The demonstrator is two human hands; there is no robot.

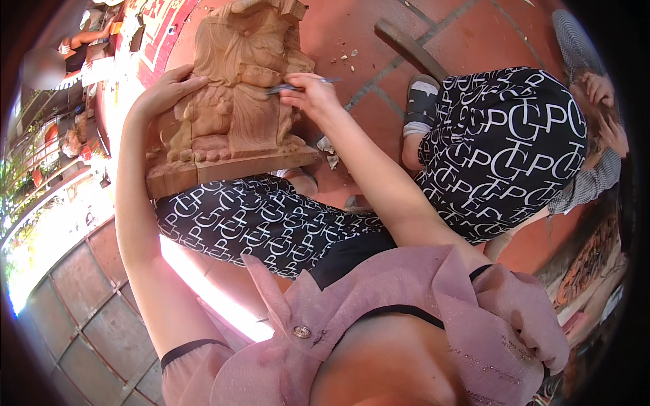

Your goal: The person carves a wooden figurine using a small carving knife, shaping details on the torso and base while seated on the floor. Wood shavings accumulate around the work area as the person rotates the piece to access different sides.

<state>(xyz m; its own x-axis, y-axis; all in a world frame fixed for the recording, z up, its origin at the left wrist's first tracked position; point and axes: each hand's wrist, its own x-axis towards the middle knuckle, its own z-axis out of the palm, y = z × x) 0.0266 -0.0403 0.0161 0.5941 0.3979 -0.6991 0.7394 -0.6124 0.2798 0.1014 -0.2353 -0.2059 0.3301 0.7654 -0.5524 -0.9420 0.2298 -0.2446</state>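
A carved brown wooden statue (233, 111) of a robed figure on a flat base (230, 172) stands in front of me, tilted slightly, its base against my patterned trouser leg. My left hand (166, 91) grips the statue's left side, thumb across the carved front and the other fingers partly hidden behind it. On the statue's right side, my right hand (313, 96) is closed in a pinch round a thin blue-grey carving tool (328, 80). The tool's tip meets the carving around mid-height; its exact shape is too small to make out.
Red floor tiles (467, 40) carry scattered wood chips (353, 53). A wooden bar (409, 47) lies beyond my right knee. At the right edge sits another person in checked clothing (572, 40), hands apart from mine, near a carved panel (586, 267). Another person is far left.
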